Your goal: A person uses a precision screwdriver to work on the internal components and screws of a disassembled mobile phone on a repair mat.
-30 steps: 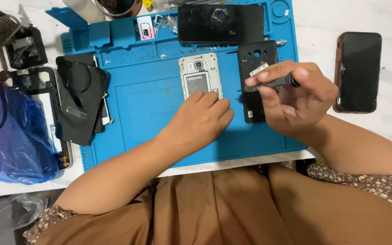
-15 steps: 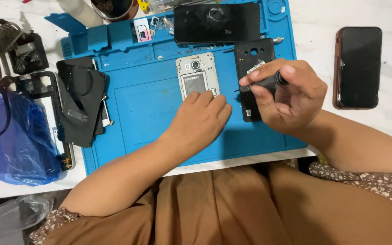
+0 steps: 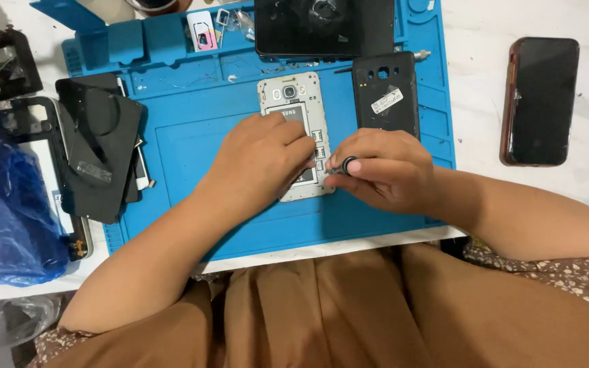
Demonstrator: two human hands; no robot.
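Two hands at work over one opened phone [image 3: 293, 109], which lies back-side up, cover off, near the middle of the blue repair mat [image 3: 192, 143]; left hand [image 3: 257, 160] pressed flat on the phone's body, fingers curled over its right edge, pinning it in place; right hand [image 3: 383, 170] clenched around a small dark screwdriver [image 3: 346, 164], only its round cap showing, tip hidden at the phone's lower right edge. Step in hand, by my reading: working a screw along that edge (screw itself not visible). Removed black back cover [image 3: 384, 92] lies just right of the phone; a second dark phone [image 3: 538, 101] sits apart on the table [image 3: 485, 41]. Next move calls for a steady downward press, driver kept upright, phone held still.
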